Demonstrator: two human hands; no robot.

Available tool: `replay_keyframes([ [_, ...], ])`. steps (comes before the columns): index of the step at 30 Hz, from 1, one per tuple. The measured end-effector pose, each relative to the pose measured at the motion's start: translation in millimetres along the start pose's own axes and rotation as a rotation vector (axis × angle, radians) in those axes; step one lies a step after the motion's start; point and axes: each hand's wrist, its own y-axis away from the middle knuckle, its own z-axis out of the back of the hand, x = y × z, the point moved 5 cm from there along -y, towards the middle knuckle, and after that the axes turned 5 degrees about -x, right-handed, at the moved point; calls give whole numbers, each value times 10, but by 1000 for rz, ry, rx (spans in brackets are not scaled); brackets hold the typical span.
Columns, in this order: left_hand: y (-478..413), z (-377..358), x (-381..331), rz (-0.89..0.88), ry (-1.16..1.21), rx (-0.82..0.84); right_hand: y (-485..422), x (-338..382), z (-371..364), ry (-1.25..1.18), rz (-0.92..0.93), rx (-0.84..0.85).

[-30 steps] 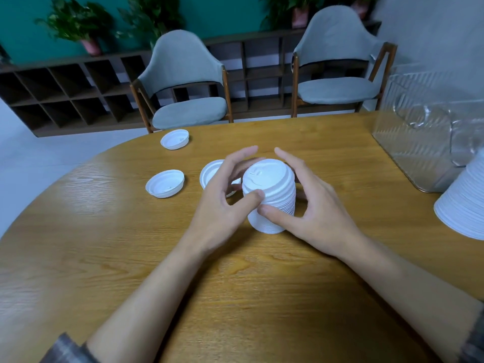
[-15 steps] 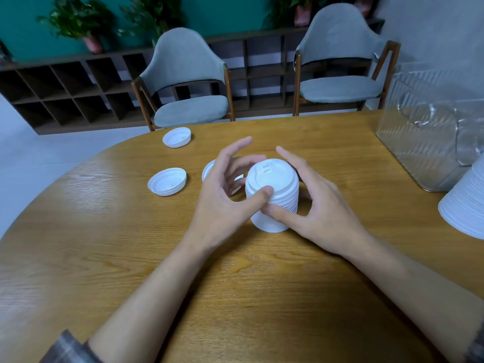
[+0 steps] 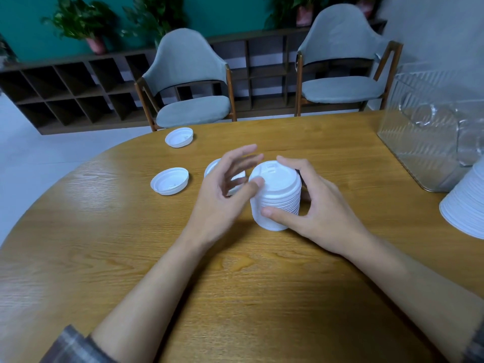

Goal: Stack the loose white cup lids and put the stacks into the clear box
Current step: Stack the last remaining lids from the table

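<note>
Table (image 3: 104,244), grey chairs (image 3: 192,111) behind, bears lid stack (image 3: 277,195) in curled grip of right hand (image 3: 324,213); left hand (image 3: 220,203) splayed, holding nothing.

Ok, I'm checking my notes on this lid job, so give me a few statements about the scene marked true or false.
1. The right hand grips the stack. True.
2. The second stack, at the right edge, sits inside the box. False: it stands on the table, outside the box.
3. Three loose lids lie left of the stack. True; one is partly hidden behind the left hand.
4. The left hand holds a loose lid. False: it holds nothing; its thumb touches the stack's top.
</note>
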Motion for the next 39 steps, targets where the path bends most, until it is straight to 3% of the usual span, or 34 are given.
replay_keyframes([
  [2, -31, 127, -15, -58, -147, -142, -4, 0, 22, 8, -7, -16],
  [5, -67, 314, 81, -162, -555, -268, -9, -18, 60, 24, -19, -48],
  [8, -99, 349, 219, -150, -799, -170, -14, -17, 76, 31, -30, -55],
  [12, -94, 329, 220, -158, -925, -94, -18, -17, 76, 35, -35, -43],
  [23, -113, 351, 210, -140, -812, -181, -18, -37, 73, 28, -37, -42],
  [34, -45, 296, -69, -180, -515, -347, -16, 13, 83, -2, -6, -105],
  [39, -45, 360, -86, -51, -229, -464, -21, -7, 88, -2, -20, -97],
])
